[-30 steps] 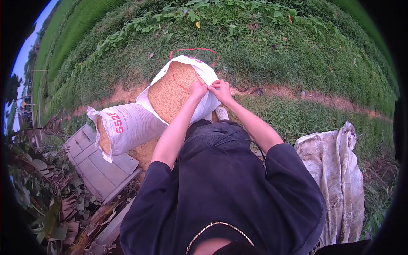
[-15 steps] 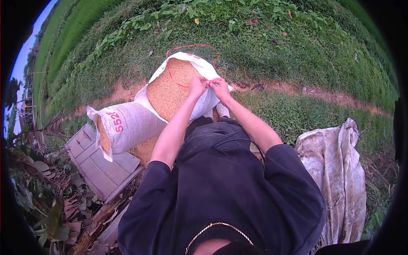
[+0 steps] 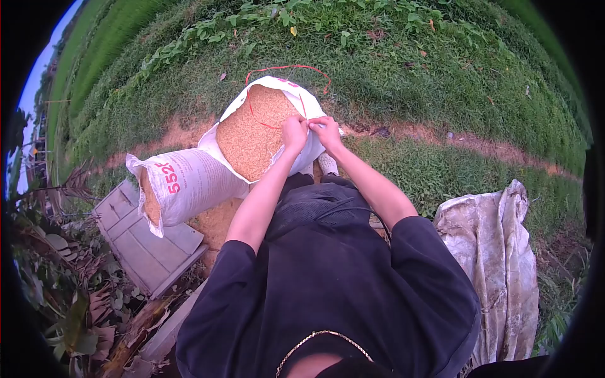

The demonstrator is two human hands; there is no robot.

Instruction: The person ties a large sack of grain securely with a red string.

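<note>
A white woven sack [image 3: 301,157] full of brown grain [image 3: 255,135] stands open in front of me on the ground. My left hand [image 3: 293,133] and my right hand [image 3: 326,131] meet at the near right rim of its mouth, both pinching the rim together with a thin red string [image 3: 290,67]. The string loops up over the far rim and across the grain. A second white sack [image 3: 186,184], printed 552 in red, lies on its side to the left with grain showing at its open end.
A grey wooden board [image 3: 142,239] lies under the fallen sack, with spilled grain [image 3: 217,223] beside it. A dirty crumpled tarp [image 3: 495,252] lies at the right. Dry leaves and plants fill the lower left. A dirt path [image 3: 479,146] and grass slope lie beyond.
My hands stay at the sack's rim with small finger movements. The red string loop has shifted and spread slightly above the sack. The view wobbles a little.
</note>
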